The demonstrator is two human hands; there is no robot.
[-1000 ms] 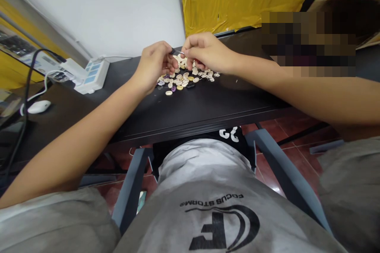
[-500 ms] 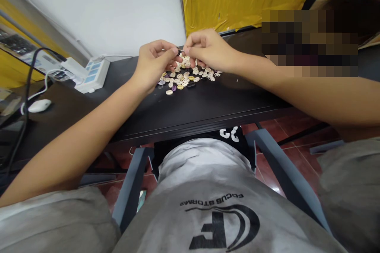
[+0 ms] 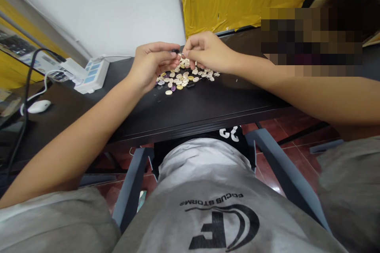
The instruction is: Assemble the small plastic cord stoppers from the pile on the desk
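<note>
Between the thumb and fingers of my left hand [image 3: 154,61] is a small black piece [image 3: 175,51], held above the table. My right hand [image 3: 207,50] pinches a thin, shiny metal piece [image 3: 182,53] whose end points at the black piece. Whether the two pieces touch is too small to tell. Under and in front of both hands lies a loose pile of small oval pieces [image 3: 179,82], mostly cream, with a few yellow and purple ones. A black oval piece [image 3: 190,85] lies at the near side of the pile.
A white power strip [image 3: 94,76] with plugs and cables stands at the left on the black table [image 3: 190,106]. Farther left lies a white rounded object [image 3: 39,106]. Behind are a white panel and yellow sheeting. Another person, blurred, is at the upper right.
My left hand has shifted slightly left, and its fingers have straightened around the black piece. The gap between the hands is a little wider, with more of the metal piece showing.
</note>
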